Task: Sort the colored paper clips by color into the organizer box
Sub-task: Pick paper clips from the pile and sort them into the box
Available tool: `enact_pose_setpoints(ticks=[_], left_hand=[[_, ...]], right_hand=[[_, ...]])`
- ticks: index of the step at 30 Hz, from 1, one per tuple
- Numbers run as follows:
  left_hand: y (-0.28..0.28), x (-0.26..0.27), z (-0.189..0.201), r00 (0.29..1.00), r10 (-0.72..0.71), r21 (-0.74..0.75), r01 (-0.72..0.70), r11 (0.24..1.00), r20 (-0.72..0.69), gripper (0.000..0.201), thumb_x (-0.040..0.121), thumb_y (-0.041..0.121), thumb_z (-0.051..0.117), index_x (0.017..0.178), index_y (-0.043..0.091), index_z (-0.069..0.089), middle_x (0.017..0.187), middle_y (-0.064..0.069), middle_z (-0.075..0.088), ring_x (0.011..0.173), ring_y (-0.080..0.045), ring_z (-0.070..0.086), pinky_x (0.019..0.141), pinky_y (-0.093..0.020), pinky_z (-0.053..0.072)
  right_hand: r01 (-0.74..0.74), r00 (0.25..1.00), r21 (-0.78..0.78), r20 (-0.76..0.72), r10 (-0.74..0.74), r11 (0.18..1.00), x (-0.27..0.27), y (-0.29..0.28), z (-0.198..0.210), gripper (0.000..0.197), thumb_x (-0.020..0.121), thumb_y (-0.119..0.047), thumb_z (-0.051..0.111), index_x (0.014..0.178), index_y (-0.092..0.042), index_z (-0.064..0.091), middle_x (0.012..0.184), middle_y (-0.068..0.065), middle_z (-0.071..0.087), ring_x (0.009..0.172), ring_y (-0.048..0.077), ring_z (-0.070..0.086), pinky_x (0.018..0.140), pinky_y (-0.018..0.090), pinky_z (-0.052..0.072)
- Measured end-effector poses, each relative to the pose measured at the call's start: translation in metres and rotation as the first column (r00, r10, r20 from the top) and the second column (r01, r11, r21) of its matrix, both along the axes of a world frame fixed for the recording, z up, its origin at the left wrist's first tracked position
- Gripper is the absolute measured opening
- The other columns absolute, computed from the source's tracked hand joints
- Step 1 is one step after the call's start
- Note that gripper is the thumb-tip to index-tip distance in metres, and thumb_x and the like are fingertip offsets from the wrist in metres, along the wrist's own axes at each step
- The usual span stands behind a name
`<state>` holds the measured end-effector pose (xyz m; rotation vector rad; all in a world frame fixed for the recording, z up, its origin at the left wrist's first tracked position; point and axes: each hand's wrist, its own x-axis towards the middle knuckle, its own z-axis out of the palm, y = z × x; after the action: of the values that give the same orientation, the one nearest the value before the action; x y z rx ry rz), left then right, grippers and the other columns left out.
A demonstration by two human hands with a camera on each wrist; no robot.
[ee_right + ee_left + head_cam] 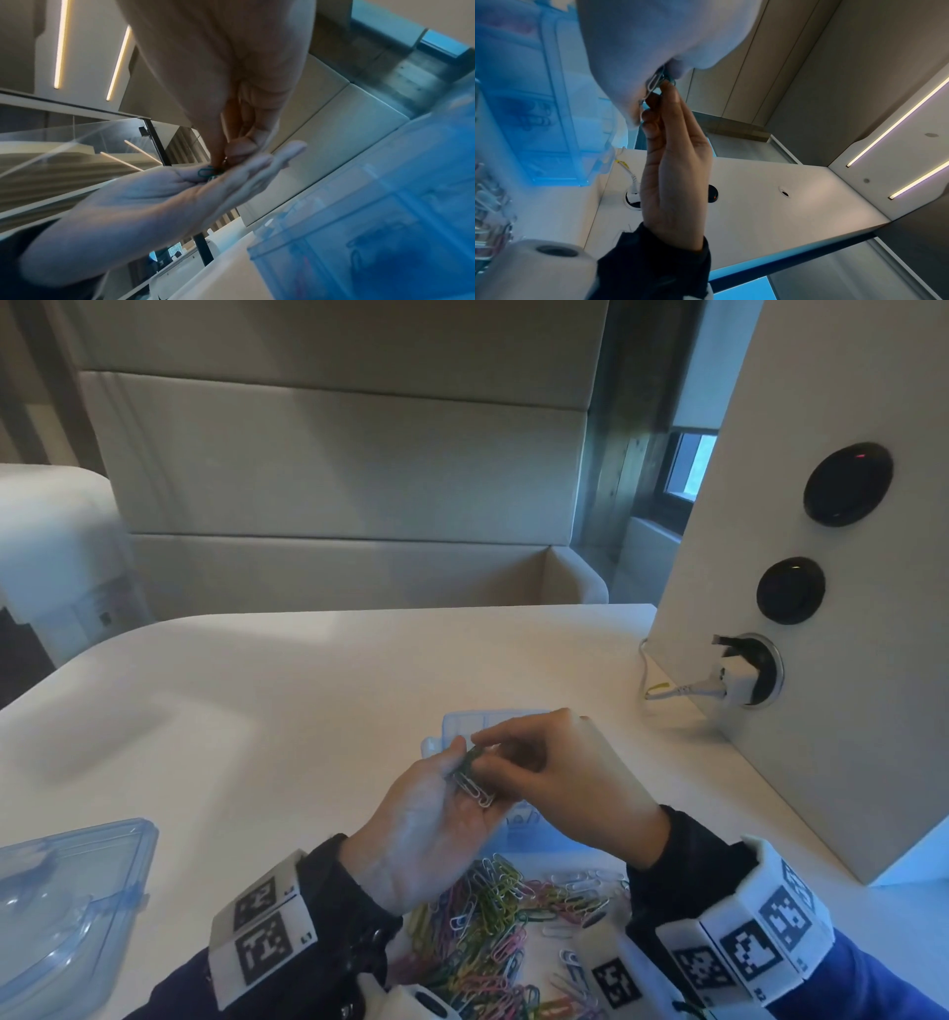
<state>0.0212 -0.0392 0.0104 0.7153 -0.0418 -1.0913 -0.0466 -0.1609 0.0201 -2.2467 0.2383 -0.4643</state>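
My left hand (447, 798) is held palm up above the table, fingers nearly straight, with a few white paper clips (475, 791) and green paper clips (471, 759) lying across them and the thumb alongside. My right hand (482, 752) reaches in from the right and pinches a green clip (204, 172) between thumb and forefinger. In the left wrist view a white clip (653, 81) sticks out by those fingertips. The translucent blue organizer box (464, 719) sits right behind and under both hands, mostly hidden. A loose pile of mixed coloured clips (493, 927) lies on the table between my wrists.
The box's clear blue lid (72, 891) lies at the near left table edge. A white partition (801, 737) with round sockets stands on the right, and a white charger (734, 677) with its cable is plugged in near the box. The white table (257, 711) stretches left and far.
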Motion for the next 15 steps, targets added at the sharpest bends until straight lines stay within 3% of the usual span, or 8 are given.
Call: enact_pose_setpoints(ticks=[4, 9, 15], left_hand=[[-0.0016, -0.0001, -0.0044, 0.999, 0.004, -0.03, -0.005, 1.0, -0.044, 0.05, 0.106, 0.032, 0.03, 0.115, -0.008, 0.059, 0.105, -0.018, 0.071, 0.083, -0.02, 0.073, 0.087, -0.033, 0.048], [-0.003, -0.002, -0.0063, 0.997, 0.011, -0.034, -0.014, 0.999, -0.071, 0.046, 0.105, 0.031, 0.031, 0.103, -0.004, 0.062, 0.1, -0.014, 0.072, 0.082, -0.019, 0.073, 0.085, -0.028, 0.056], [-0.0012, -0.0041, -0.0052, 0.996, -0.047, -0.061, 0.042, 0.997, -0.074, 0.053, 0.106, 0.032, 0.027, 0.116, -0.008, 0.06, 0.112, -0.019, 0.07, 0.088, -0.024, 0.073, 0.09, -0.035, 0.05]], right_hand=[[-0.002, 0.999, -0.086, -0.044, -0.001, 0.996, 0.0004, 0.0034, 0.0025, 0.028, 0.081, -0.023, 0.076, 0.108, -0.016, 0.073, 0.081, -0.001, 0.075, 0.072, 0.002, 0.066, 0.069, 0.011, 0.05], [-0.029, 0.999, -0.162, -0.046, 0.022, 0.986, 0.0013, 0.0029, 0.004, 0.018, 0.078, -0.022, 0.077, 0.095, -0.017, 0.073, 0.075, -0.002, 0.069, 0.065, 0.007, 0.062, 0.062, 0.015, 0.049], [-0.019, 1.0, -0.154, -0.022, 0.015, 0.988, -0.0006, -0.0019, 0.0048, 0.009, 0.079, -0.021, 0.077, 0.086, -0.016, 0.075, 0.079, -0.005, 0.066, 0.068, 0.007, 0.062, 0.065, 0.019, 0.05]])
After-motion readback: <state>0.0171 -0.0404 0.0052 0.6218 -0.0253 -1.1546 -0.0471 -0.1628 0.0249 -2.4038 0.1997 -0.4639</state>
